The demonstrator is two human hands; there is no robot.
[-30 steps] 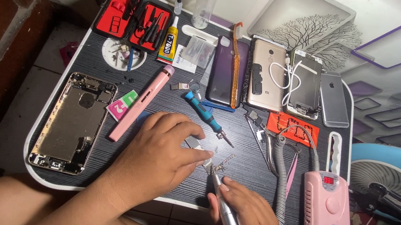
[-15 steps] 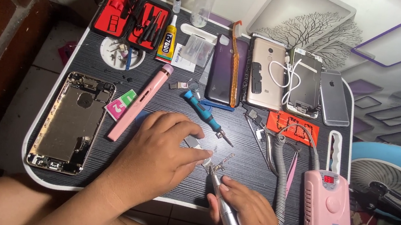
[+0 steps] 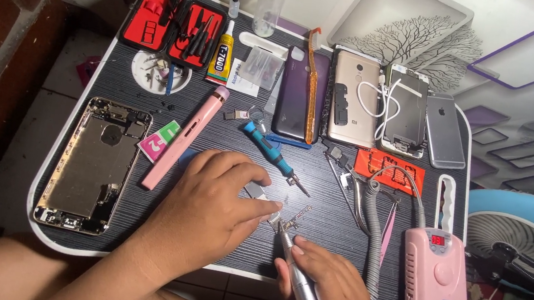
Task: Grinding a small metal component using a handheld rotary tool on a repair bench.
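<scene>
Head view is showing the left hand (image 3: 208, 210) pinching a small metal part (image 3: 266, 203) on the counter (image 3: 332, 223), near its front edge. Right hand (image 3: 325, 285) is gripping a silver rotary pen (image 3: 300, 279), its tip touching the part. Tools are crowding every side, with little open room.

Bare table (image 3: 216, 257) lies open along the near edge under the left wrist. The pink tool (image 3: 183, 138) and blue screwdriver (image 3: 274, 155) flank the left hand (image 3: 207, 213); the grey coiled hose (image 3: 371, 230) and pink control box (image 3: 435, 283) block the right.
</scene>
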